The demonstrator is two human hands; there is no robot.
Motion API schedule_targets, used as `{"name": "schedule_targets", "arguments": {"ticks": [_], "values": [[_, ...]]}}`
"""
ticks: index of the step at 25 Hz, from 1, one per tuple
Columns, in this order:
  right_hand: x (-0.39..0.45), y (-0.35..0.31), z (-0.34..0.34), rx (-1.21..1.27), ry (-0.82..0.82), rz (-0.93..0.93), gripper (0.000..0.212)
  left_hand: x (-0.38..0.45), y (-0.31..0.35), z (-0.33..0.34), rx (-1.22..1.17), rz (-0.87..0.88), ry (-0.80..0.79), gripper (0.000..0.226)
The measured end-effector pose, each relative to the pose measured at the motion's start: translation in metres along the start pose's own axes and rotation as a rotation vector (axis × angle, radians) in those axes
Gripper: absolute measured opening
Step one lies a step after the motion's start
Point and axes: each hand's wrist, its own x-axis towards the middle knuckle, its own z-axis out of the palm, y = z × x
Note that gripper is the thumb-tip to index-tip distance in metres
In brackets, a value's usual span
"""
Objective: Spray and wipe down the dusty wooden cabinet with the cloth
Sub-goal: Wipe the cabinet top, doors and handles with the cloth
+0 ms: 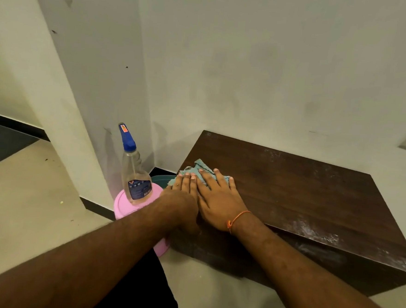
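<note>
A low dark wooden cabinet (302, 197) stands against the wall, with white dust along its front right edge and back. A crumpled teal cloth (199, 169) lies on its left end. My left hand (182, 193) and my right hand (218, 198) press flat on the cloth side by side, fingers stretched out. An orange thread circles my right wrist. A clear spray bottle (135, 178) with a blue nozzle stands upright on a pink stool (123, 207) just left of the cabinet, untouched.
A wall corner juts out behind the spray bottle. A green object (161, 178) peeks out between the stool and the cabinet. Beige floor tiles spread to the left and in front, with a black skirting along the walls.
</note>
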Motion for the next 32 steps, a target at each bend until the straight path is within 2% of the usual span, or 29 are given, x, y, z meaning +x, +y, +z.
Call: {"name": "schedule_targets", "arguments": {"ticks": [3,6,8,10,12,16,20,24,28,32], "values": [[-0.031,0.027,-0.007,-0.016,0.003,0.009,0.063,0.000,0.031,0.001,-0.028,0.121,0.024,0.134],[-0.074,0.075,-0.018,-0.059,-0.024,0.122,0.063,0.008,0.060,0.001,-0.089,0.335,0.133,0.123],[-0.091,0.093,-0.023,-0.087,-0.078,0.168,0.064,0.010,0.066,0.001,-0.089,0.396,0.169,0.118],[-0.089,0.090,-0.022,-0.091,-0.107,0.162,0.066,0.008,0.062,0.003,-0.088,0.337,0.140,0.120],[-0.072,0.073,-0.018,-0.077,-0.098,0.134,0.067,0.002,0.049,0.005,-0.095,0.203,0.071,0.124],[-0.025,0.021,-0.009,-0.064,-0.068,-0.010,0.066,-0.019,0.012,0.008,-0.085,-0.045,-0.063,0.127],[0.021,-0.031,-0.004,-0.106,-0.070,-0.114,0.068,-0.025,-0.015,-0.003,-0.121,-0.221,-0.050,0.124],[0.038,-0.020,-0.011,-0.091,-0.068,-0.074,0.063,-0.017,-0.019,-0.005,-0.179,-0.151,-0.006,0.128],[0.027,0.052,-0.028,-0.109,-0.076,0.104,0.063,-0.007,-0.012,0.004,-0.158,-0.044,-0.035,0.131],[0.017,0.119,-0.042,-0.118,-0.139,0.283,0.065,0.003,-0.010,0.009,-0.059,-0.040,-0.093,0.131]]}}
